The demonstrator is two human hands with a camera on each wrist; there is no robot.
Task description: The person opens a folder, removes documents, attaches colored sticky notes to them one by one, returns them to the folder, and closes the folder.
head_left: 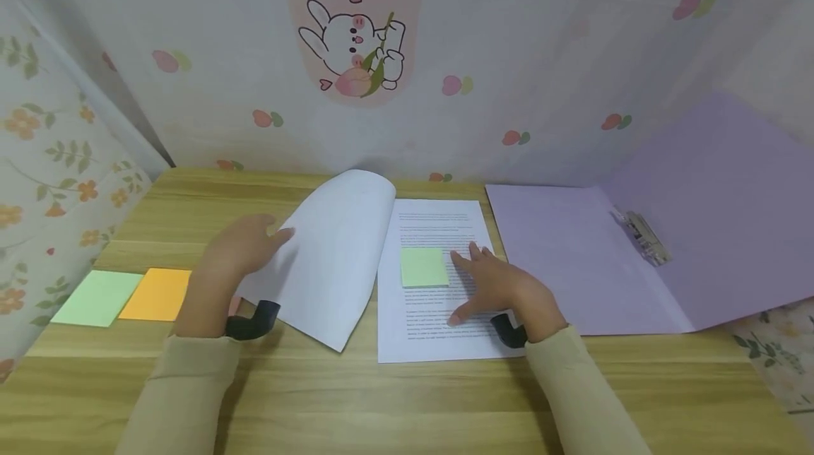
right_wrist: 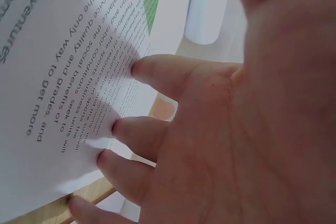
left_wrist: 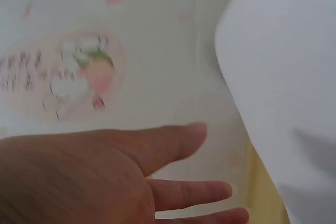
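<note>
A printed sheet (head_left: pixel 439 324) lies flat in the middle of the table, bearing a green sticky note (head_left: pixel 424 268). Beside that note, my right hand (head_left: pixel 499 285) rests on the print with fingers spread; the right wrist view shows its fingertips (right_wrist: pixel 107 158) against the page. To the left, a page with a blank side (head_left: pixel 340 243) bulges up and curls over at its far edge. My left hand (head_left: pixel 238 250) is at this page's left side, thumb and fingers extended, holding nothing. In the left wrist view its thumb (left_wrist: pixel 173 140) stands apart from the curved paper (left_wrist: pixel 283 77).
An open purple folder (head_left: pixel 547 250) with a metal clip (head_left: pixel 645 237) stands at the right, its cover leaning up. At the left lie another green sticky note pad (head_left: pixel 95 298) and an orange one (head_left: pixel 155 294), with a pinkish one partly behind the left wrist. A patterned curtain (head_left: pixel 477 38) hangs behind the table.
</note>
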